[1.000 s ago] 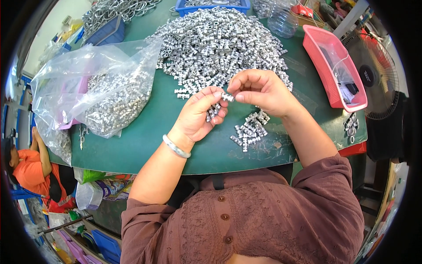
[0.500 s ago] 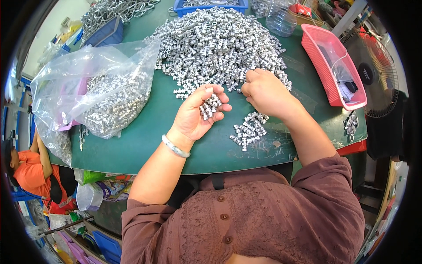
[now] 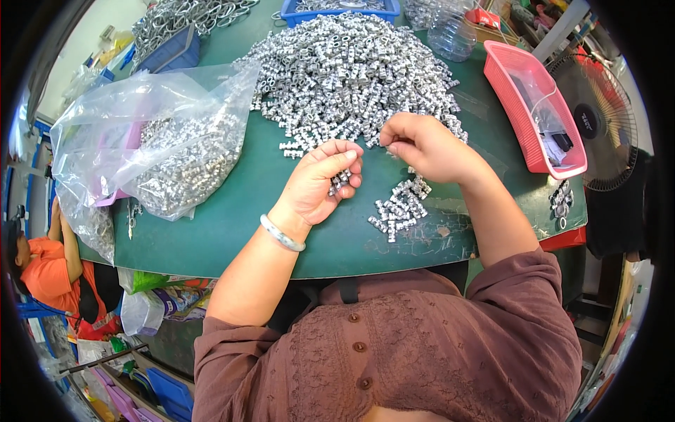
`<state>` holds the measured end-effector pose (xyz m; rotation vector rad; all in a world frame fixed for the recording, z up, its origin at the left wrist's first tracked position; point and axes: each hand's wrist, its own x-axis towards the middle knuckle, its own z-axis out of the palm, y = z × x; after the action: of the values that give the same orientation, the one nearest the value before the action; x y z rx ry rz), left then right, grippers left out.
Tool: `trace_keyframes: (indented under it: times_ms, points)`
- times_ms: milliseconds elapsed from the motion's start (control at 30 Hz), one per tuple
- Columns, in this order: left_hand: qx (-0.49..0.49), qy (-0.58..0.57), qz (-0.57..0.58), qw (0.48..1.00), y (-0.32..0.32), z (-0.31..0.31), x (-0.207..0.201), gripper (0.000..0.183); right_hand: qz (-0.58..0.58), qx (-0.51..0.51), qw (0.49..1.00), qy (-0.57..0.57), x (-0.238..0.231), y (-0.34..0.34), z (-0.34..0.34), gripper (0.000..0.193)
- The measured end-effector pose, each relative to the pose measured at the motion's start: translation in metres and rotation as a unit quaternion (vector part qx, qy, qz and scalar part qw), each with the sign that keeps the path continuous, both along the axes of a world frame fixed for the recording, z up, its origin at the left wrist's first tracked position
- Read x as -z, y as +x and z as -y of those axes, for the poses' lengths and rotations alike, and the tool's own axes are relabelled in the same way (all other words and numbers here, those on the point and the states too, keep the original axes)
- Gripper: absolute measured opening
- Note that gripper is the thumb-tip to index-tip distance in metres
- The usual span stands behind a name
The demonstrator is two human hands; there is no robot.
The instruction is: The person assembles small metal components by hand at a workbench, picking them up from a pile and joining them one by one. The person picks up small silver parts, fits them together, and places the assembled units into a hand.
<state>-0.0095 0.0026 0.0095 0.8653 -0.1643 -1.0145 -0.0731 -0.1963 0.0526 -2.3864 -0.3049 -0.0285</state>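
My left hand (image 3: 318, 177) is palm up with its fingers curled around several small silvery metal pieces (image 3: 339, 181), short and ribbed with ring-like openings. The thumb lies over them. At the near edge of a large heap of the same metal pieces (image 3: 351, 70), my right hand (image 3: 422, 144) has its fingers bent and drawn toward the thumb; whatever is between the fingertips is too small to make out. Below that hand, a small loose group of metal pieces (image 3: 399, 209) lies on the green table (image 3: 337, 246).
At left, a clear plastic bag (image 3: 190, 162) of metal pieces lies over a purple container. Blue trays (image 3: 337, 15) stand at the back. A pink basket (image 3: 524, 105) sits at right beside a black fan (image 3: 590, 119). A person in orange (image 3: 53, 278) is at far left.
My left fingers have closed further over the metal pieces. My right hand has turned a little, its fingertips shifting slightly left, near the edge of the heap.
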Motion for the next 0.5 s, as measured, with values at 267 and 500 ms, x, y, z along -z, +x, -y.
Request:
trace_keyframes:
  times_ms: [267, 500]
  points:
    - [0.08, 0.009, 0.012, 0.997, -0.003, 0.0, -0.006, 0.022, -0.12, 0.007, 0.892, 0.436, 0.0, 0.001, -0.008, 0.008]
    - [0.093, -0.006, -0.009, 0.996, -0.004, -0.002, -0.006, 0.023, -0.115, -0.001, 0.866, 0.487, 0.007, 0.003, -0.01, 0.007]
